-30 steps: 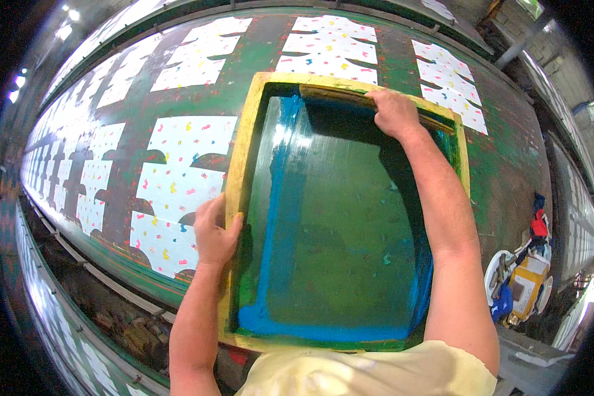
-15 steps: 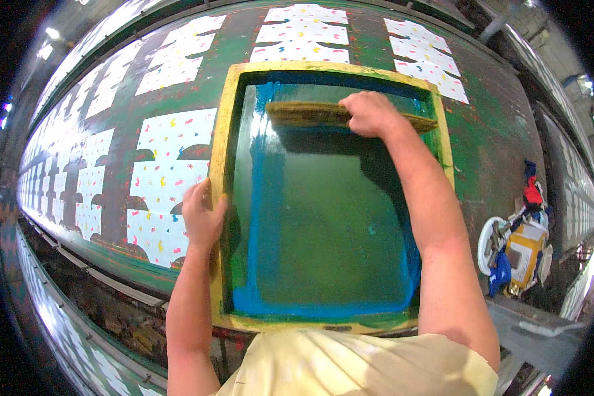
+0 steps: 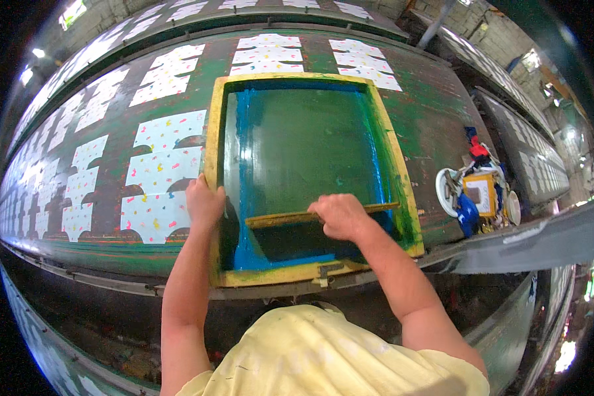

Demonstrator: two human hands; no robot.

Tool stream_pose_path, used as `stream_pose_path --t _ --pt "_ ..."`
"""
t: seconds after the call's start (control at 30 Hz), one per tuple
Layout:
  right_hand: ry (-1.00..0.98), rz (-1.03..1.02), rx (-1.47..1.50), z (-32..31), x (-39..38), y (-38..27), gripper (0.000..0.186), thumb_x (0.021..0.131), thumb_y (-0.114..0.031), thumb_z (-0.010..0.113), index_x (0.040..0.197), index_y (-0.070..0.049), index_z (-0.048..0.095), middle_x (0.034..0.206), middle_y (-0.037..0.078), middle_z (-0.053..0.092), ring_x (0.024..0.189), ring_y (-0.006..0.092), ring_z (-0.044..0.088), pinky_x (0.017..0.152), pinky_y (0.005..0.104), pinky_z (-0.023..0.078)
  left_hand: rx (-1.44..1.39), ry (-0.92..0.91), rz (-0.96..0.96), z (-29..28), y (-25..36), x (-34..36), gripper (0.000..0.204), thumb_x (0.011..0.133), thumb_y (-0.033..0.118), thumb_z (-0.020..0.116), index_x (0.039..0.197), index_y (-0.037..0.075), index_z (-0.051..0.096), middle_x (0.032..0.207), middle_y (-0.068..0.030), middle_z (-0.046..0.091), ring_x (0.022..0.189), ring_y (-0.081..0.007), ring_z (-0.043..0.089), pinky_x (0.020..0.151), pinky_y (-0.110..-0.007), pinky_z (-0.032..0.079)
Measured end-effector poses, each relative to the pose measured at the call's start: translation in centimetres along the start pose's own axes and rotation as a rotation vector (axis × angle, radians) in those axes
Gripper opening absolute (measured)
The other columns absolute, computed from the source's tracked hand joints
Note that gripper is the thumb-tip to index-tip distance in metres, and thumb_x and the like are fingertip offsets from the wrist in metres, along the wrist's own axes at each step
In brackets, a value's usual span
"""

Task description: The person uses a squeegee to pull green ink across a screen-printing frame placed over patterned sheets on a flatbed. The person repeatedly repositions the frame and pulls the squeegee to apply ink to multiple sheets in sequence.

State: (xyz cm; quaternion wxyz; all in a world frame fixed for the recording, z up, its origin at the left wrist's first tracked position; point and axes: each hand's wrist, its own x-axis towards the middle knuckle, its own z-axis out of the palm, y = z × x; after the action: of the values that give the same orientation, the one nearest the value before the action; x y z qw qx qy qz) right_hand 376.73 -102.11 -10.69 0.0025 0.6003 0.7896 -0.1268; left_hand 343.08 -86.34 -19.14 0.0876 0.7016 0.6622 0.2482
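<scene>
A screen-printing frame point(image 3: 391, 152) with yellow wooden sides lies on the long green table point(image 3: 435, 112). Its green mesh point(image 3: 297, 148) has blue ink along the left, right and near edges. My right hand point(image 3: 341, 216) is closed around a wooden squeegee point(image 3: 277, 219), which lies crosswise on the mesh in the near part of the frame. At the frame's left side, my left hand point(image 3: 205, 201) grips the yellow rail, its fingers partly hidden. Just left of that hand are white fabric pieces point(image 3: 164, 168) with small colourful prints.
More printed white pieces point(image 3: 267, 54) lie in rows on the table, beyond the frame and to the left. To the right sits a cluttered group with a yellow-edged box point(image 3: 480, 195), a white round container point(image 3: 446, 191) and blue cloth point(image 3: 467, 214). A metal rail point(image 3: 112, 272) runs along the near edge.
My right hand has drawn the squeegee from the far end of the mesh toward me. My left hand still holds the frame's left rail. The head view has shifted.
</scene>
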Motion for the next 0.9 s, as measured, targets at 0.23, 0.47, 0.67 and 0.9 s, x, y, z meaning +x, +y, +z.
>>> stream_pose_path --t 0.23,0.47,0.67,0.9 --pt "0.084 -0.017 -0.03 3.1 -8.7 -6.1 0.04 0.083 -0.016 0.082 0.122 -0.012 0.076 0.112 0.015 0.074 0.111 0.0369 0.072 0.095 0.0522 0.06 -0.015 -0.016 -0.115 -0.5 0.0 -3.5 0.052 0.089 0.034 0.083 0.122 -0.004 0.07 0.123 -0.0274 0.07 0.119 -0.0486 0.068 0.103 -0.058 0.057" --pt "0.131 -0.087 0.351 3.4 -11.0 -3.3 0.059 0.086 -0.046 0.089 0.131 -0.009 0.077 0.123 0.014 0.075 0.123 0.0384 0.067 0.108 0.0525 0.054 0.105 -0.009 -0.167 -0.6 0.2 -3.3 0.057 0.093 0.046 0.08 0.116 -0.005 0.072 0.12 -0.0298 0.072 0.111 -0.0513 0.072 0.097 -0.06 0.059" --pt "0.509 0.214 0.146 2.4 -14.5 11.4 0.051 0.097 -0.037 0.083 0.137 -0.006 0.074 0.147 0.021 0.066 0.137 0.0429 0.06 0.119 0.0537 0.047 0.161 -0.002 -0.246 -0.5 1.0 -3.1 0.06 0.089 0.046 0.086 0.119 -0.004 0.071 0.121 -0.0284 0.072 0.115 -0.0503 0.071 0.1 -0.059 0.058" --pt "0.712 0.293 0.759 7.1 -16.9 24.8 0.079 0.108 -0.048 0.072 0.163 0.003 0.048 0.161 0.026 0.054 0.149 0.042 0.053 0.128 0.0514 0.039 0.113 0.009 -0.235 -0.2 1.0 -2.7 0.059 0.085 0.045 0.089 0.117 -0.001 0.072 0.118 -0.0247 0.072 0.113 -0.0452 0.071 0.097 -0.057 0.057"
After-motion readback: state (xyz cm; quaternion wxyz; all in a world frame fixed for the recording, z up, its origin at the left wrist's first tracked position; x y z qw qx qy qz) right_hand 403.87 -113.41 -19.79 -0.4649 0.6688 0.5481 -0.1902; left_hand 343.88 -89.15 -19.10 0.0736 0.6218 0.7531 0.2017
